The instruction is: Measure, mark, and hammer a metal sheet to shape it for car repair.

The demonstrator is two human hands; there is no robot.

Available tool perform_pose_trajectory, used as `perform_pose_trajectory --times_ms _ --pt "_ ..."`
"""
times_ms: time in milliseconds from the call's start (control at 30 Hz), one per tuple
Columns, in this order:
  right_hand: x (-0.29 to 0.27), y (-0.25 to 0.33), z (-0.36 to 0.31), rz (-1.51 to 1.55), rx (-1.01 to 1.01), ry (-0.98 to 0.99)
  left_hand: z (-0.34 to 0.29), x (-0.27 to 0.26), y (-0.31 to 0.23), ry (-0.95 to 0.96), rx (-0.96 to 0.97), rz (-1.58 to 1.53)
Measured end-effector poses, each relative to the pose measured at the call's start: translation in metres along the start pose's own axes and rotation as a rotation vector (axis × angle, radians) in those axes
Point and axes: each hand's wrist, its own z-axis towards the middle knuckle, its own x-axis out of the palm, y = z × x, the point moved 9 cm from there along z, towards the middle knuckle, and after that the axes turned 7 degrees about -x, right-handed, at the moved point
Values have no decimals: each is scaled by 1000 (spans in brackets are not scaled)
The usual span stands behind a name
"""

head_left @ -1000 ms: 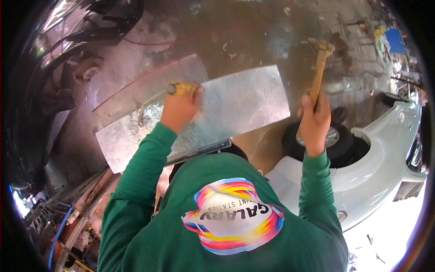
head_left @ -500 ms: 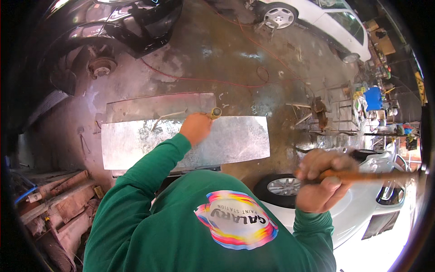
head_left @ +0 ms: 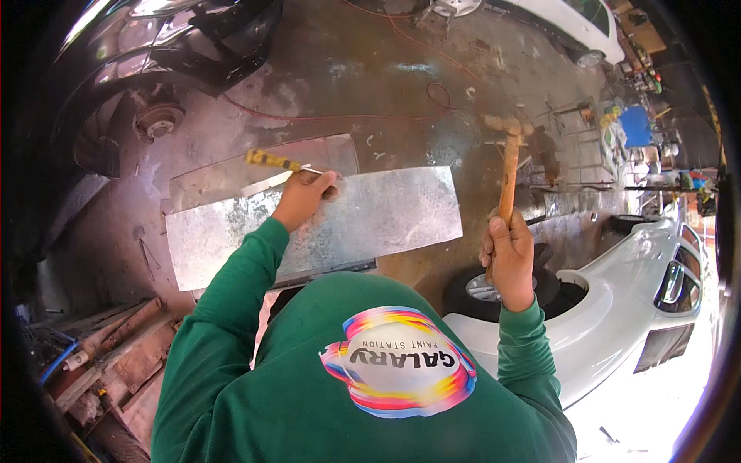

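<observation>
Head view: the left hand [head_left: 299, 201] had fingers clamped on a screwdriver [head_left: 270, 160], the metal sheet [head_left: 401, 204] beneath them; the right hand [head_left: 511, 251] clasped a hammer [head_left: 509, 174] low, apparently leaving its head free beyond the fingers.

free room runs between the metal sheet [head_left: 394, 204] and the hammer [head_left: 509, 174], while the car wheel [head_left: 457, 293] blocks the near end.

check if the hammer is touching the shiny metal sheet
Apart. The head view shows bare floor between the hammer and the right edge of the metal sheet.
</observation>
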Motion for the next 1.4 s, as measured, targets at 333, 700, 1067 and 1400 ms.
perform_pose_trajectory --times_ms 333,700,1067,1400 --pt "56 -44 -13 466 57 -207 -95 32 -46 175 -163 -413" --pt "137 26 15 367 -113 156 -131 92 -76 301 -246 -658" --pt "130 35 26 322 -184 89 -135 97 -77 285 -247 -655" --pt "53 -83 12 113 16 -178 -123 29 -47 -85 -44 -149"
